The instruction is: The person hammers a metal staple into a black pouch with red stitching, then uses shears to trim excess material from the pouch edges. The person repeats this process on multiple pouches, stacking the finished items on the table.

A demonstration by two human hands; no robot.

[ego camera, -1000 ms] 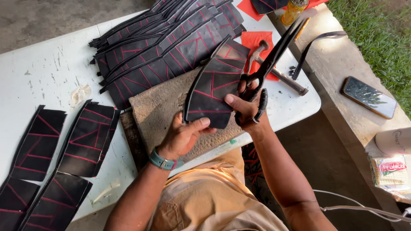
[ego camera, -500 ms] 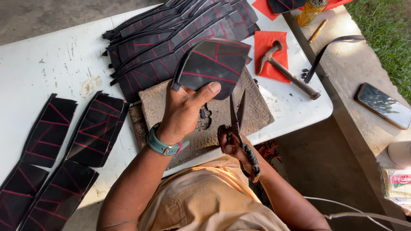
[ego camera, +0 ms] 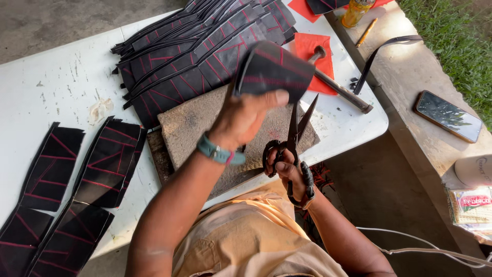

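A: Hands?
B: Your left hand [ego camera: 246, 115] is raised over the slab [ego camera: 205, 128], fingers clamped on a black red-stitched piece [ego camera: 274, 69], curled. Your right hand [ego camera: 287, 169] is low at the table [ego camera: 51, 87] edge, fingers through the scissors [ego camera: 294, 136] handles, blades slightly apart, pointing up.
A: Around?
B: Stack [ego camera: 195, 56] behind the slab, hammer [ego camera: 341, 87] to the right, phone [ego camera: 448, 115] on the ledge, loose pieces [ego camera: 77, 174] to the left.

Left hand [ego camera: 243, 118] lifts black piece [ego camera: 274, 69] — right hand [ego camera: 284, 166] grips scissors [ego camera: 297, 128].
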